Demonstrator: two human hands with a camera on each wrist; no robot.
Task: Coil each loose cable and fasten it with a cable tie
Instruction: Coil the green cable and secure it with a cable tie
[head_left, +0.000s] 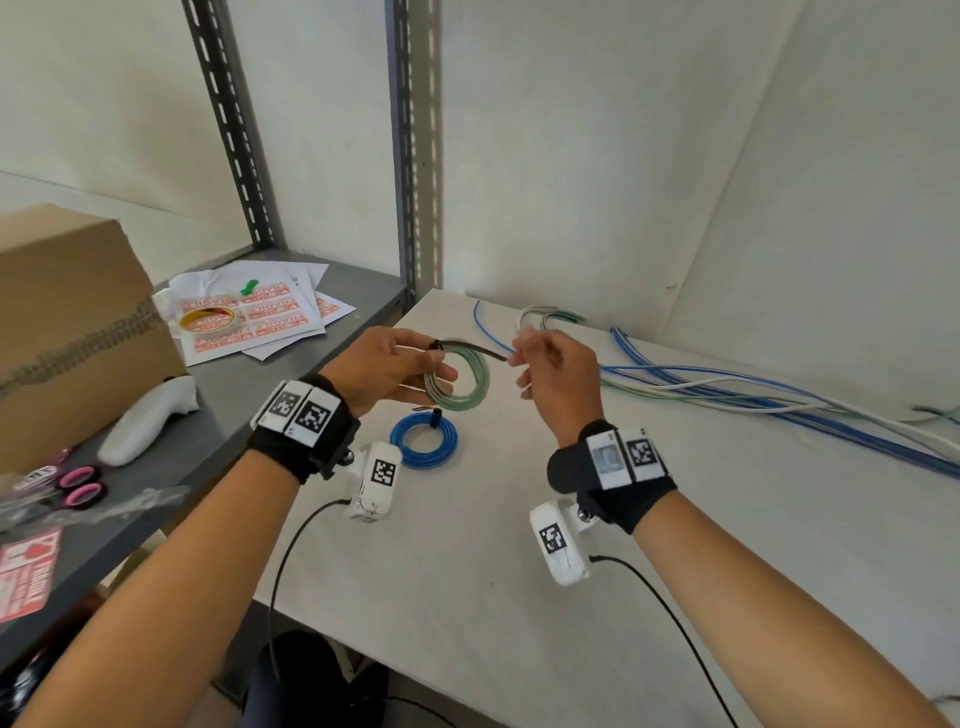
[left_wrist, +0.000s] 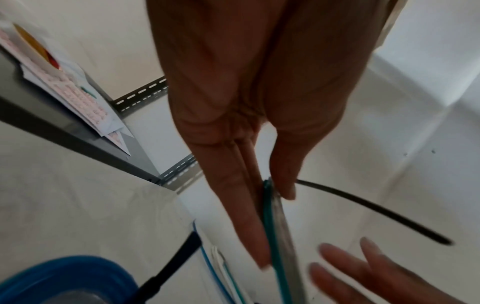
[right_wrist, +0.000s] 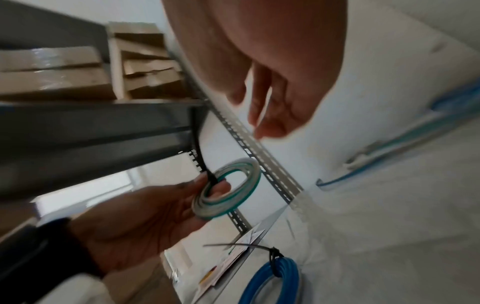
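My left hand (head_left: 436, 364) pinches a coil of green and white cable (head_left: 475, 387) and holds it above the white table (head_left: 467, 571). A black cable tie (head_left: 472, 349) is looped round the coil at the pinch, and its tail sticks out to the right. The right hand (head_left: 519, 358) hovers at the tail's tip with loosely bent fingers. In the left wrist view the tail (left_wrist: 376, 207) ends free, with the right hand's fingers (left_wrist: 363, 265) spread beside it. A blue coil (head_left: 423, 440) fastened with a black tie lies on the table below. Loose blue, white and green cables (head_left: 779, 395) trail off to the right.
A grey shelf (head_left: 234, 405) on the left carries a cardboard box (head_left: 78, 332), printed label sheets (head_left: 270, 312), a roll of tape (head_left: 208, 318), a white handle-shaped object (head_left: 150, 421) and pink-handled scissors (head_left: 80, 486). A slotted metal upright (head_left: 415, 156) stands at the table's back corner.
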